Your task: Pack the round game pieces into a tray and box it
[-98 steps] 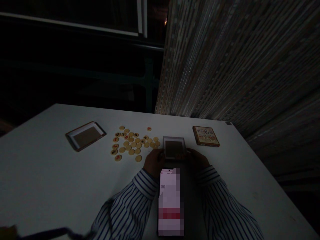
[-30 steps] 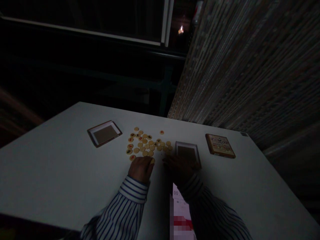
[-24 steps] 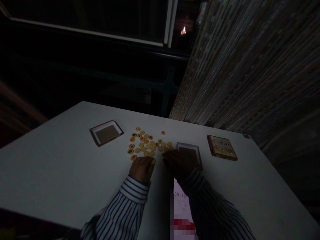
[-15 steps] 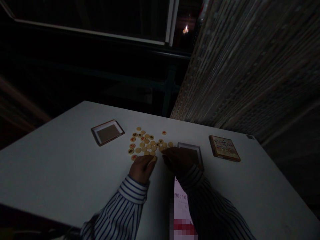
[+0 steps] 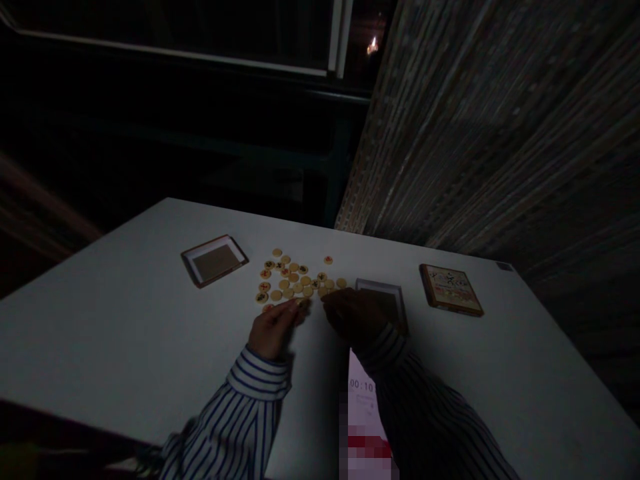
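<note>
Round wooden Chinese chess pieces (image 5: 294, 278) lie spread over the middle of the white table (image 5: 125, 333), some face up with red or black characters, others blank side up. My left hand (image 5: 273, 328) is closed at their near edge, its fingertips pinching a Chinese chess piece (image 5: 301, 302). Opposite it, my right hand (image 5: 356, 315) is curled in shadow at the right side of the pieces, its fingertips close to several of them. What it holds, if anything, is hidden. Under and behind that hand sits an open shallow box tray (image 5: 397, 300).
An open box half (image 5: 189, 268) with a brown rim lies at the left. To the right rests a printed box lid (image 5: 453, 290). A lit phone screen (image 5: 361, 400) showing a timer is by my right forearm. A string curtain (image 5: 425, 153) hangs behind the table.
My left hand has drawn slightly left, and the piece in its fingertips now shows a marked face. My right hand stays almost in place. The camera view has shifted slightly.
</note>
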Demonstrator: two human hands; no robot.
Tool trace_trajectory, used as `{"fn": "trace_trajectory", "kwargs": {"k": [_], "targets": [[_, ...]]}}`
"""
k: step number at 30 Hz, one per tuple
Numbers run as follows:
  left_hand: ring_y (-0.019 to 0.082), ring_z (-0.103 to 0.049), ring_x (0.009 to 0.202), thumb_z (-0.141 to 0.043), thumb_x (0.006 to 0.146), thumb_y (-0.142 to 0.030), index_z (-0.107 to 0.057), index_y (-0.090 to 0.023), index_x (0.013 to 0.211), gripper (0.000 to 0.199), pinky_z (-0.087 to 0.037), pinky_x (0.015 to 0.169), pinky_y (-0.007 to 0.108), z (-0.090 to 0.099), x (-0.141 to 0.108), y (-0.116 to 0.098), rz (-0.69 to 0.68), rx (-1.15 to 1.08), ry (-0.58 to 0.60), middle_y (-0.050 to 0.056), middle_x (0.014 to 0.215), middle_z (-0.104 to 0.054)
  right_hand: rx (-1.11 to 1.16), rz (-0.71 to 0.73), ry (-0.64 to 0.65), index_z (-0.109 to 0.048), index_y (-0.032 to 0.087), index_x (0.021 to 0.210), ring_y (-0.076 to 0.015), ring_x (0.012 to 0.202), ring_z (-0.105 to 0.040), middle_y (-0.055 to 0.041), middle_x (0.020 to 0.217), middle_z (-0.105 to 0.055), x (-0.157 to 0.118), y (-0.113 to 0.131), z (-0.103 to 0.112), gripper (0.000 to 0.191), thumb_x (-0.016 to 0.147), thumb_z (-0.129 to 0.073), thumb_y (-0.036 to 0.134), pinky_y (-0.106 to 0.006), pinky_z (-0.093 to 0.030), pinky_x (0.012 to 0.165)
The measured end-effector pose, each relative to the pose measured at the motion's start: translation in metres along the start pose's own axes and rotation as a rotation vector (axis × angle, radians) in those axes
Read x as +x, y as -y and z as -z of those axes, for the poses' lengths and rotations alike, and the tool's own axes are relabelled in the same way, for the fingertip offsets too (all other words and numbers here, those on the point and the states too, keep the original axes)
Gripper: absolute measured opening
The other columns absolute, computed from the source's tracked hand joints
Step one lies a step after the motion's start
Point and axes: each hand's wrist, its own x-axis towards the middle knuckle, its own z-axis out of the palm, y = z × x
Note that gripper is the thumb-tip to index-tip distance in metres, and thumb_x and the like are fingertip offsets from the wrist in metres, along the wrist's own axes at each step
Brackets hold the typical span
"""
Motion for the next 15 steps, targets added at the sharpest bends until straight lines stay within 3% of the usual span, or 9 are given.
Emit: {"fn": "trace_trajectory", "kwargs": {"k": [3,6,15], "targets": [[0.021,-0.066,0.068,-0.070,0.059,-0.049,-0.068,-0.008,0.090,0.051,-0.053,0.066,0.033,-0.001,0.001,0.001,0.139,-0.198,0.026,0.014,0.082,-0.071,0.005,0.013,-0.004,-0.063,0.017,0.095,-0.0177,0.081,-0.061,-0.0058,0.089,-0.068,0.000,0.001,0.001,0.023,0.085,-0.043,0.022,-0.031,-0.044,0.071],[0.020,-0.065,0.067,-0.071,0.059,-0.047,-0.068,-0.009,0.088,0.049,-0.052,0.064,0.031,-0.001,0.000,0.000,0.200,-0.234,0.036,0.013,0.080,-0.071,0.016,0.013,0.004,-0.062,0.017,0.096,-0.0179,0.083,-0.060,-0.0058,0.090,-0.068,0.001,0.005,0.002,0.023,0.085,-0.044,0.022,-0.030,-0.044,0.073],[0.017,-0.063,0.061,-0.066,0.062,-0.050,-0.069,-0.011,0.081,0.043,-0.050,0.063,0.030,0.004,0.004,0.001,0.204,-0.127,0.159,0.007,0.066,-0.069,0.084,0.114,-0.077,-0.058,0.015,0.104,-0.0181,0.088,-0.060,-0.0085,0.096,-0.067,0.001,0.013,-0.012,0.025,0.085,-0.048,0.027,-0.031,-0.044,0.078]]}}
